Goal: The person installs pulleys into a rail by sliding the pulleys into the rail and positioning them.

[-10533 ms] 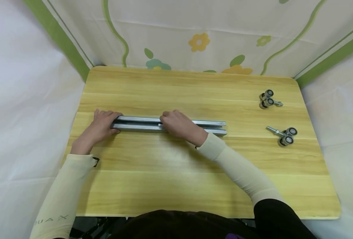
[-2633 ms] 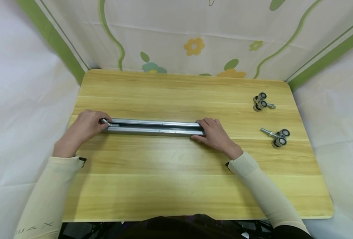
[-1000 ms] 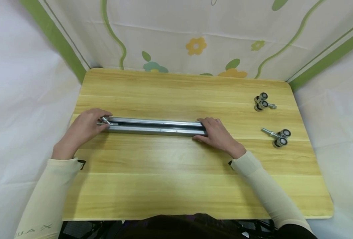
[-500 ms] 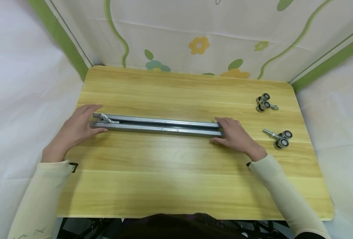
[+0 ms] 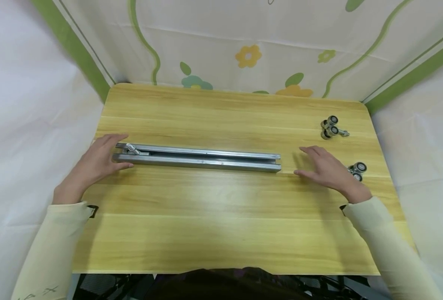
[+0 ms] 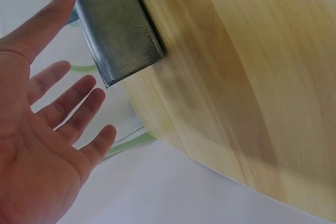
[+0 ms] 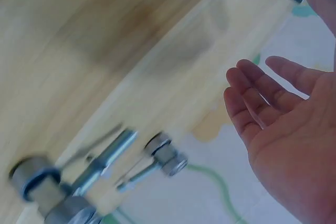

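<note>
Metal rail (image 5: pixel 197 162) lying L–R on table (image 5: pixel 214 233), L of ctr, slot up; bolt (image 5: pixel 132 148) sticking up at L end. L hand (image 5: pixel 94 161) just beside same end, fingers spread, grasping nothing. R hand (image 5: pixel 328 170) likewise empty, betw. rail's R end & near roller (image 5: pixel 360 167), partly hidden by hand. Far roller (image 5: pixel 330 127), w/ own bolt, at far R.
</note>
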The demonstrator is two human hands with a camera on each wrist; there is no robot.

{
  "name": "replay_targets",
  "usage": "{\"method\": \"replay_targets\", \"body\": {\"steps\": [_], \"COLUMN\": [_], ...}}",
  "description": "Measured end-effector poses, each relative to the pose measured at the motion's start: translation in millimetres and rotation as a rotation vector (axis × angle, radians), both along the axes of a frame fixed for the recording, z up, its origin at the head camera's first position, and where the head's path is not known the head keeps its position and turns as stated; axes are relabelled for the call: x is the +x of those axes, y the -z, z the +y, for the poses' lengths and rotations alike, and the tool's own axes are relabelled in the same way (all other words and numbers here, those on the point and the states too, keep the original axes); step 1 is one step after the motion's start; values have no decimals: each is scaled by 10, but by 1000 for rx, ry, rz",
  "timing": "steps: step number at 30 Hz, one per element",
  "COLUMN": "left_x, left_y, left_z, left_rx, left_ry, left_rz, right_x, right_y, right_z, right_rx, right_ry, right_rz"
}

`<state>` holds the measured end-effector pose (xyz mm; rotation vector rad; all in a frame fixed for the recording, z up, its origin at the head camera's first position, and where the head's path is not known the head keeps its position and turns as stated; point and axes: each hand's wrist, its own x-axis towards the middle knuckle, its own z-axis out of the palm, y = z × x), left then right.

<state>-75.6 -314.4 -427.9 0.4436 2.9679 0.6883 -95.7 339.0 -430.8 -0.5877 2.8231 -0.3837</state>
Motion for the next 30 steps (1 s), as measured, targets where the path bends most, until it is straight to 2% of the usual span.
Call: {"method": "replay_targets", "body": {"steps": [4,11,17,21,30], "left_x": [-4,13,10,10,-1], "left_y": [18,28,26,30,24], "left_z": [1,5,-4,-15,5], "left_rx": [-12,-26,-35,-43,-44], "left_ry": [-2,-5,4,-2,-5], "left_rz": [-14,-30,-46,-51,-69], "right_x": [1,-22,-57,-79,-138], "right_y": [-57,-89,-70,-85,-57], "right_z": [228,636,879,946,938], "right_rx": [46,129,229,246,273], "right_ry": [36,56,63,43,-8], "right_rz": [7,75,-1,-39,-53]}}
